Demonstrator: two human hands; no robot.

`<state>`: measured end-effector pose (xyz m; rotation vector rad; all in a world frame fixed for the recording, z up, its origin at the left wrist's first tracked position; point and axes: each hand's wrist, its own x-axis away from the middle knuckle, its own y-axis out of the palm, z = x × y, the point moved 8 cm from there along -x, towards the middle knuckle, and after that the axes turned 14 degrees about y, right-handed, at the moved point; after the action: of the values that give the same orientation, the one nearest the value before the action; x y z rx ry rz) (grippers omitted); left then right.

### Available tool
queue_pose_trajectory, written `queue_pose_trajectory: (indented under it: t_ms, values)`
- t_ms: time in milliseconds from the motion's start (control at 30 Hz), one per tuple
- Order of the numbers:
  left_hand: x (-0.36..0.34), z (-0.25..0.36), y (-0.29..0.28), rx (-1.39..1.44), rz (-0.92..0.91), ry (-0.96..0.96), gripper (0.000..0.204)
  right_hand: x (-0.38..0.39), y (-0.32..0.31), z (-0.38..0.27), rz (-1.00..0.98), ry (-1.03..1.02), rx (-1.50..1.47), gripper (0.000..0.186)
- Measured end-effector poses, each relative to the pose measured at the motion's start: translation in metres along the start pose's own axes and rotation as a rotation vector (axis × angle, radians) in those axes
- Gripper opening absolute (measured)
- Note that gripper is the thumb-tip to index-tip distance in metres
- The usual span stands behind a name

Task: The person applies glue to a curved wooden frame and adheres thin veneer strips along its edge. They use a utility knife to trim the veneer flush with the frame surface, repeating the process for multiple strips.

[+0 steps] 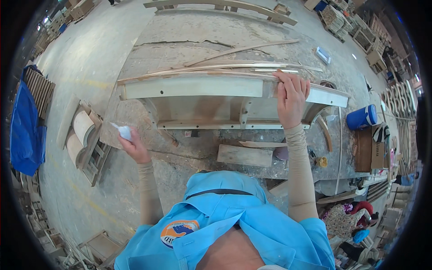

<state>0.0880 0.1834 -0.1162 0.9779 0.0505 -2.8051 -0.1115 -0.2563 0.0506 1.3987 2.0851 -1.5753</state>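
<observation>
A long, pale wooden furniture frame [193,88], with a curved underside and small holes along its rails, stands on the worn workbench in front of me. Over its upper edge, toward the right end, my right hand [291,96] is closed with the fingers bent across the rim. Thin wooden strips [211,67] lie along and behind that edge. To the left of the frame, my left hand [135,146] is wrapped round a small white squeeze bottle [124,132]. The bottle's narrow nozzle points up and left, apart from the wood.
A flat board [244,155] lies on the near side of the bench. Farther right are a blue drum-shaped container [361,117], a cardboard box [377,148] and a small yellow tub [321,161]. Curved wooden parts [81,135] stand on the floor at left, near a blue tarp [27,130].
</observation>
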Motion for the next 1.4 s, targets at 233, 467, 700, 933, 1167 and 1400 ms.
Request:
queue_pose_trajectory:
  t_ms: [233, 467, 700, 933, 1167, 1400]
  values:
    - [-0.089, 0.104, 0.073, 0.008, -0.064, 0.357, 0.036, 0.002, 0.001, 0.008, 0.05, -0.002, -0.094, 0.025]
    - [-0.13, 0.063, 0.114, -0.137, -0.286, 0.318, 0.037, 0.012, -0.01, 0.007, 0.11, 0.014, -0.138, 0.024]
    - [-0.126, 0.076, 0.109, -0.163, -0.318, 0.402, 0.04, 0.03, -0.101, 0.058, 0.376, 0.01, -0.258, 0.025]
    - [-0.121, 0.078, 0.102, -0.125, -0.312, 0.395, 0.039, 0.073, -0.169, 0.33, 0.443, 0.653, 0.076, 0.01]
    - [-0.126, 0.063, 0.096, -0.09, -0.272, 0.314, 0.042, 0.052, -0.069, 0.456, -0.151, 0.79, 0.434, 0.019]
    - [-0.137, 0.047, 0.074, -0.172, -0.298, 0.308, 0.049, 0.017, 0.025, 0.502, -0.278, 0.581, 0.48, 0.024]
